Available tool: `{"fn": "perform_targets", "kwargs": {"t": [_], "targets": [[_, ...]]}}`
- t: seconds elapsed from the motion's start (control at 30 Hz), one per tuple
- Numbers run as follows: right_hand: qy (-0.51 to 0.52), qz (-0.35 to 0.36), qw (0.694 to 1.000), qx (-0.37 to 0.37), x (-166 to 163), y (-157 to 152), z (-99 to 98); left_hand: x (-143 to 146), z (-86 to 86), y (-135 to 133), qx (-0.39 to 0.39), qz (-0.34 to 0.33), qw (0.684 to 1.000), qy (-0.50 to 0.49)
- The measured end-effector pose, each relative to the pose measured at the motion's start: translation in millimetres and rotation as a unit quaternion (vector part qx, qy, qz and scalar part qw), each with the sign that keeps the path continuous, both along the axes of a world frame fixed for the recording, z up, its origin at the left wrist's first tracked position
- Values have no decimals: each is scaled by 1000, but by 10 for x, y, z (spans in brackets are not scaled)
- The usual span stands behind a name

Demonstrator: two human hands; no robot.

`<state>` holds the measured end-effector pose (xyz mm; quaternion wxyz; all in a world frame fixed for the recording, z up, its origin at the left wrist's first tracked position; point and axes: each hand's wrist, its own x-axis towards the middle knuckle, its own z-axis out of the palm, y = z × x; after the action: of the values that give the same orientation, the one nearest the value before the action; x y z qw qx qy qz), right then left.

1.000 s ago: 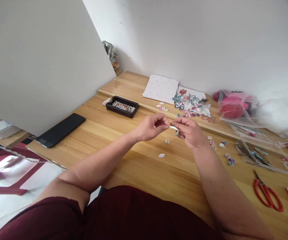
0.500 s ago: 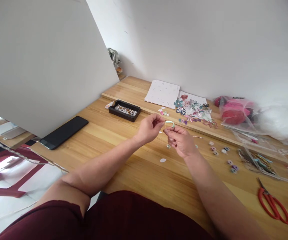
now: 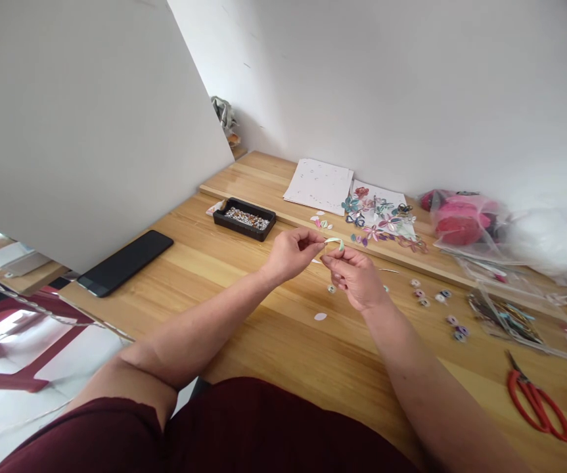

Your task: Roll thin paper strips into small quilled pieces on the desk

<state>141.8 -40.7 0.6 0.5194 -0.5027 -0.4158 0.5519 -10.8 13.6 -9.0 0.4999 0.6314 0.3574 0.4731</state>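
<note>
Over the middle of the table, my left hand [image 3: 292, 256] is closed in a pinch at one end of a small, pale green curved strip [image 3: 335, 243]. My right hand [image 3: 355, 277] is pinched close beneath its other end, with the fingers curled in. A fine strand seems to run between the two hands; it is too thin to make out fully. On the wood below lies a white leaf-shaped piece [image 3: 320, 316]. Beside my right fingers sits a small bobbin [image 3: 331, 288], and part of another pale green thing shows behind that hand.
A black tray [image 3: 244, 229] of beads and a phone [image 3: 125, 263] lie to the left. Wire flowers [image 3: 384, 220] and white sheets [image 3: 318, 186] rest on the raised back ledge. Several thread bobbins [image 3: 420, 293], a clear box [image 3: 520, 318] and red-handled scissors [image 3: 539, 407] are at right.
The curved strip between my hands has shifted and turned slightly. Both hands keep almost the same place and pinch.
</note>
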Motion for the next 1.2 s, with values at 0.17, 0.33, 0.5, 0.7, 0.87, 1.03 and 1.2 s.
{"fn": "perform_targets", "kwargs": {"t": [0.17, 0.33, 0.5, 0.7, 0.87, 1.03, 1.2], "targets": [[-4, 0, 1000, 0, 10, 10, -11, -31, 41, 8, -93, -60, 990, -85], [5, -10, 1000, -7, 40, 20, 17, -49, 49, 33, -116, -63, 988, -80], [24, -2, 999, -22, 57, 22, 25, -48, 97, 12, -142, -80, 980, -113], [29, 5, 999, -27, 71, 31, 2, -54, 145, -23, -164, -76, 976, -121], [33, -10, 999, -13, 86, 45, -25, -62, 145, -25, -185, -86, 973, -111], [30, -17, 999, 1, 87, 42, -22, -75, 145, -15, -198, -95, 970, -109], [29, -9, 1000, 5, 98, 57, -32, -85, 140, -12, -208, -100, 967, -103]]}}
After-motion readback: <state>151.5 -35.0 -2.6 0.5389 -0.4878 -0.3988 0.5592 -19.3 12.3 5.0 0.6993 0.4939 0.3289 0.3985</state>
